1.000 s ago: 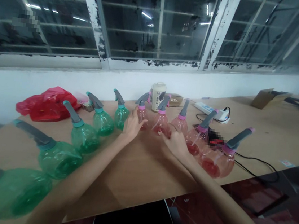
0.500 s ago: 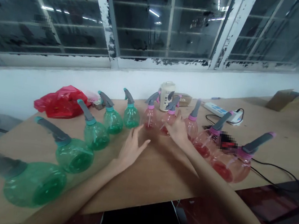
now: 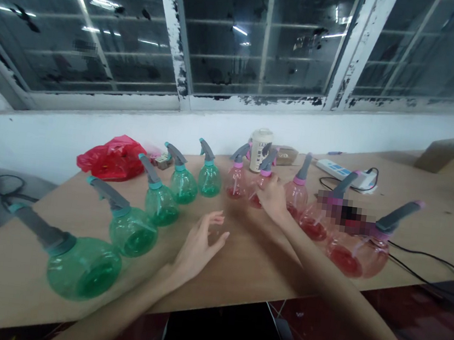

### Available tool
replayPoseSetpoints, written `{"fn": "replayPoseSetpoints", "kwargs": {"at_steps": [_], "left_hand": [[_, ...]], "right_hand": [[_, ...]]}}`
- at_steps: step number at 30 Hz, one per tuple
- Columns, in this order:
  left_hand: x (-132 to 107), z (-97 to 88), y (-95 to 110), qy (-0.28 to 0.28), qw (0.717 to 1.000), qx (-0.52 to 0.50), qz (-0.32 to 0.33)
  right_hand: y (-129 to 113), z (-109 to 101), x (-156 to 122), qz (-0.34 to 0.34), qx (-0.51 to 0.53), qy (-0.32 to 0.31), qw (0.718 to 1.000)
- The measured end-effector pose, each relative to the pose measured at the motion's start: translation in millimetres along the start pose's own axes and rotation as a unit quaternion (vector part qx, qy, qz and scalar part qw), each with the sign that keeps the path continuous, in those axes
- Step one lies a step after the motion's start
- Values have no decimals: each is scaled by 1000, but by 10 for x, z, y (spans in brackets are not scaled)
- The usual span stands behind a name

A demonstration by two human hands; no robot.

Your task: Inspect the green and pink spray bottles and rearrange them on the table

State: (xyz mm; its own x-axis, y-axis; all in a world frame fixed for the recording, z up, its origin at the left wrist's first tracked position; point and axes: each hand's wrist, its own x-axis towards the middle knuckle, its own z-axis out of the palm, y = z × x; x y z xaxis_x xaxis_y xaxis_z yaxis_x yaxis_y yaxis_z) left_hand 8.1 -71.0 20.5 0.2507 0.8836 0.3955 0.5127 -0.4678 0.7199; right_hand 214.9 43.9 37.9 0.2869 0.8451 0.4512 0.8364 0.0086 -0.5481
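Note:
My left hand (image 3: 199, 246) hovers over the table, thumb apart from loosely curled fingers, holding nothing. On the body of a clear pink spray bottle (image 3: 261, 187) with a grey trigger head is my right hand (image 3: 275, 201), its fingers bent around the near side and hiding part of it. A second pink spray bottle (image 3: 235, 182) stands just left of that one. Further pink spray bottles (image 3: 296, 195) curve toward me on the right. Several green spray bottles (image 3: 209, 180) form the left side of the arc, each with a little liquid at the bottom.
A white printed cup (image 3: 260, 149) stands behind the pink bottles, near a brown package (image 3: 285, 155). A red plastic bag (image 3: 112, 157) lies at the back left. At the right are a white power strip (image 3: 346, 175), black cables (image 3: 427, 255) and a cardboard piece (image 3: 438, 154).
My right hand's fingers have gone from spread to bent around the pink spray bottle. My left hand has drawn back slightly toward me. The whole view has shifted a little.

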Motion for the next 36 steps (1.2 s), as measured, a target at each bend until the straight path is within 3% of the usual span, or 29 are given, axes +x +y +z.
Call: {"fn": "replayPoseSetpoints", "kwargs": {"at_steps": [11,15,19,25,28,31,36], "left_hand": [[-70,-35,15,12,1000,-6,-9],[-56,-52,8,14,1000,-15,-22],[47,-43,37,26,998,-40,-30],[369,-12,230,38,998,-58,-14],[512,-35,337,4,998,-66,-13],[574,-53,399,-8,994,-101,-44],[534,-26,374,38,984,-172,-35]], "right_hand": [[-56,45,-3,3,-25,-14,1000],[-88,-72,-103,13,-52,-29,998],[-154,-229,-382,-13,-68,-46,997],[-281,-300,-909,-120,20,-103,987],[-329,-332,-1090,-178,94,-135,970],[-340,-429,-1197,-223,154,-174,947],[-186,-596,-1170,-228,222,-219,923]]}}
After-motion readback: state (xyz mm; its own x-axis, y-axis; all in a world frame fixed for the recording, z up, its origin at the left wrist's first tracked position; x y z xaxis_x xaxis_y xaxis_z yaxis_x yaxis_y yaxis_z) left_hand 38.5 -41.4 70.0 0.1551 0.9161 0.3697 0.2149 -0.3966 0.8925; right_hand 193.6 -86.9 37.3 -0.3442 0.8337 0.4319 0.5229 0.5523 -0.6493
